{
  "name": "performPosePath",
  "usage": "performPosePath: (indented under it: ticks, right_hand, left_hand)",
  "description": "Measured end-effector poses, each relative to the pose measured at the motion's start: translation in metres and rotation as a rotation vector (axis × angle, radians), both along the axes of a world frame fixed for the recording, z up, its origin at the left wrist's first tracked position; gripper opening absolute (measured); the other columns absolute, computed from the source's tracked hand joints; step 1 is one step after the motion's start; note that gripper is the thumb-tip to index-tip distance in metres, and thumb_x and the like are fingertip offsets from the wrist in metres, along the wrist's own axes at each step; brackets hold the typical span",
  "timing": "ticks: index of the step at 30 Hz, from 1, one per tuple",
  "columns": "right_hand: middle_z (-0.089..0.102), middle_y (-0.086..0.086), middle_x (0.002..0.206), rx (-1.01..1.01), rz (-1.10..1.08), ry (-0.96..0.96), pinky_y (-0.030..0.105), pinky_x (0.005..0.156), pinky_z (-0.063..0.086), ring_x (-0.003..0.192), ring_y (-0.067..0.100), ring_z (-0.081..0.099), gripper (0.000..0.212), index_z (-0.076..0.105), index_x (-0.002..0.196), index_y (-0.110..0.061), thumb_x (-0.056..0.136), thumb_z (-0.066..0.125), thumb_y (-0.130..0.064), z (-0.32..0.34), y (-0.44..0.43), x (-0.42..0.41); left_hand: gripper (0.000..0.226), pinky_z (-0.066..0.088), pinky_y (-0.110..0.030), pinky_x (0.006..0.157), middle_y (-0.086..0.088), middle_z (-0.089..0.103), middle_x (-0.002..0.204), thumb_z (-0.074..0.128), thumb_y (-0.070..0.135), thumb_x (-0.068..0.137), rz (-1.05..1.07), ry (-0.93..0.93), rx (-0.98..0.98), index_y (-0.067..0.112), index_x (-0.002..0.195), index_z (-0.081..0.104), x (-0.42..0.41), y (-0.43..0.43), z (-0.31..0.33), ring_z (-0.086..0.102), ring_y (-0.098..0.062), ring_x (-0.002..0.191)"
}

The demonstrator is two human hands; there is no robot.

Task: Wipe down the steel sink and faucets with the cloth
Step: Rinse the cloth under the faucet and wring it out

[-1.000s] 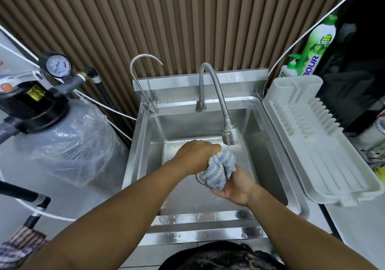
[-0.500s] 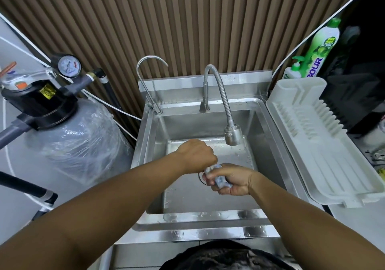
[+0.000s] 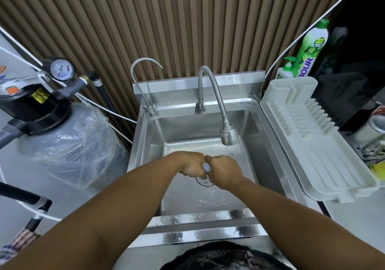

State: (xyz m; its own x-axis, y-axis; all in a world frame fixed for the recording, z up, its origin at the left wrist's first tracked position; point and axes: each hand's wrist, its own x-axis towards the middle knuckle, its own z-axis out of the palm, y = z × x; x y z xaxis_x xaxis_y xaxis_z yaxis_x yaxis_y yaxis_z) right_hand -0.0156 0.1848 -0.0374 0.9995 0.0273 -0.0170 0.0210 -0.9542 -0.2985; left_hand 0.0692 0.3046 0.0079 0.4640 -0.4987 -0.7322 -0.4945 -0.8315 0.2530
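Both fists meet knuckle to knuckle over the sink drain, left hand and right hand gripping the cloth, only a sliver showing between them, below the faucet.

The sink was silver, the rack white, the bottle green, the wall brown-striped and the cloth pale blue

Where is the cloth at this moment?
Head view, centre: the cloth is squeezed between the left hand and right hand, only a sliver showing, directly above the drain.
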Motion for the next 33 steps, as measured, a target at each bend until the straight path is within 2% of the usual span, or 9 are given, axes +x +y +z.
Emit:
performPosePath:
  ticks: [6, 9, 13, 17, 19, 23, 26, 29, 33]
  right_hand:
    - [0.060, 0.003, 0.071, -0.080, 0.067, -0.295, 0.025, 0.045, 0.031, 0.058, 0.028, 0.063, 0.033, 0.067, 0.091, -0.019, 0.060, 0.079, -0.015, -0.022, -0.003, -0.005]
    - [0.070, 0.008, 0.088, 0.139, -0.157, -0.040, 0.032, 0.062, 0.044, 0.080, 0.034, 0.066, 0.023, 0.066, 0.105, -0.018, 0.082, 0.065, -0.018, -0.018, -0.001, -0.003]
    - [0.052, 0.000, 0.057, 0.816, -0.443, 0.347, 0.027, 0.050, 0.033, 0.051, 0.020, 0.045, 0.008, 0.059, 0.073, -0.013, 0.078, 0.058, -0.020, -0.007, 0.004, 0.002]
    - [0.033, -0.001, 0.055, 1.154, -0.438, 0.763, 0.023, 0.044, 0.013, 0.047, 0.011, 0.019, 0.013, 0.065, 0.095, -0.014, 0.084, 0.059, -0.011, 0.012, 0.001, 0.007]
    - [0.032, -0.002, 0.057, 1.165, -0.339, 0.920, 0.021, 0.043, 0.010, 0.047, 0.009, 0.017, 0.007, 0.062, 0.091, -0.014, 0.085, 0.063, -0.011, 0.020, 0.001, 0.009]
    - [0.028, -0.002, 0.054, 1.110, -0.256, 0.912, 0.021, 0.042, 0.011, 0.044, 0.010, 0.017, 0.014, 0.058, 0.079, -0.014, 0.085, 0.069, -0.007, 0.026, 0.001, 0.012]
    - [0.031, 0.000, 0.051, 1.011, -0.256, 0.794, 0.022, 0.044, 0.014, 0.043, 0.012, 0.020, 0.027, 0.053, 0.069, -0.016, 0.079, 0.077, -0.007, 0.025, 0.000, 0.017]
    - [0.035, 0.003, 0.054, 0.864, -0.279, 0.725, 0.025, 0.046, 0.017, 0.046, 0.016, 0.024, 0.032, 0.052, 0.069, -0.018, 0.068, 0.084, -0.019, 0.025, 0.000, 0.020]
    - [0.050, 0.000, 0.061, 0.646, -0.235, 0.569, 0.024, 0.051, 0.032, 0.053, 0.015, 0.042, 0.022, 0.059, 0.070, -0.018, 0.075, 0.080, -0.020, 0.027, 0.005, 0.021]
  left_hand:
    - [0.022, 0.018, -0.021, 0.043, 0.001, 0.037, 0.053, 0.071, 0.025, 0.086, 0.341, 0.404, -0.065, 0.016, 0.080, 0.051, -0.002, 0.008, 0.000, 0.025, -0.014, 0.045]
    - [0.033, 0.044, -0.029, 0.054, -0.010, 0.065, 0.081, 0.071, 0.031, 0.081, 0.190, 0.040, -0.202, 0.010, 0.100, 0.055, -0.003, 0.010, -0.005, 0.054, -0.024, 0.063]
    - [0.051, 0.052, -0.043, 0.075, -0.007, 0.039, 0.136, 0.065, 0.024, 0.085, -0.127, -0.581, -0.415, 0.019, 0.128, 0.037, -0.017, 0.023, -0.002, 0.055, -0.035, 0.103]
    - [0.076, 0.042, -0.034, 0.061, -0.012, 0.035, 0.147, 0.068, 0.003, 0.076, -0.487, -0.848, -0.306, 0.019, 0.140, 0.030, -0.028, 0.036, -0.012, 0.048, -0.034, 0.109]
    - [0.073, 0.042, -0.030, 0.052, -0.009, 0.059, 0.111, 0.081, 0.007, 0.060, -0.527, -0.921, -0.305, 0.014, 0.127, 0.052, -0.028, 0.040, -0.014, 0.057, -0.029, 0.086]
    - [0.031, 0.048, -0.031, 0.058, -0.003, 0.057, 0.071, 0.085, 0.017, 0.060, -0.549, -1.020, -0.383, 0.014, 0.080, 0.062, -0.019, 0.037, -0.016, 0.055, -0.026, 0.069]
    - [0.020, 0.050, -0.046, 0.092, -0.011, 0.065, 0.094, 0.067, 0.020, 0.087, -0.542, -0.883, -0.316, 0.007, 0.102, 0.064, -0.019, 0.032, -0.004, 0.059, -0.035, 0.100]
    - [0.034, 0.046, -0.042, 0.081, -0.015, 0.059, 0.119, 0.051, 0.021, 0.097, -0.442, -0.677, -0.138, 0.006, 0.127, 0.048, -0.019, 0.021, 0.007, 0.058, -0.036, 0.108]
    - [0.026, 0.039, -0.032, 0.069, -0.009, 0.066, 0.110, 0.059, 0.022, 0.091, -0.421, -0.633, -0.053, 0.018, 0.116, 0.061, -0.011, 0.013, 0.011, 0.064, -0.032, 0.098]
